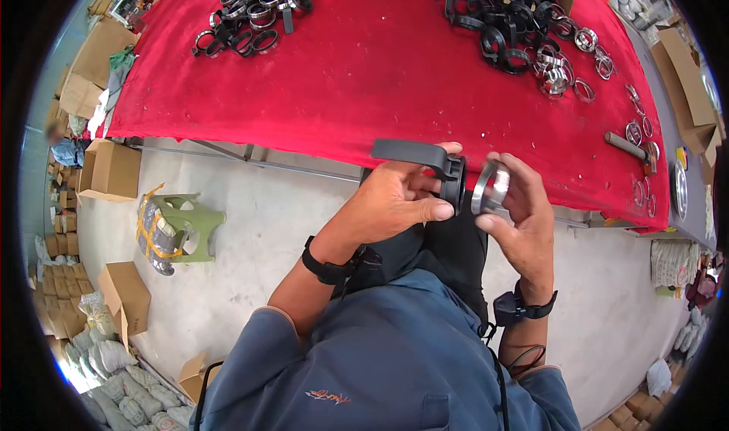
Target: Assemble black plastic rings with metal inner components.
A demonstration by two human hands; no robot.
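Note:
My left hand [391,203] is closed around a black plastic ring with a flat handle [410,152] that sticks out to the left. In my right hand [528,222], a shiny silver metal ring [492,186] is pinched between thumb and fingers. Both rings are held on edge over the near edge of the red-covered table [326,104], facing each other with a small gap between them. On the table's right part, a pile of black ringed handles [501,32] lies beyond my hands, with loose metal rings [554,74] beside it.
Black pieces with silver rings [262,6] are heaped at the far left of the table. A hammer [626,144] lies near its right end. A green stool [201,226] with a taped bundle and an open cardboard box [125,298] stand on the floor at left.

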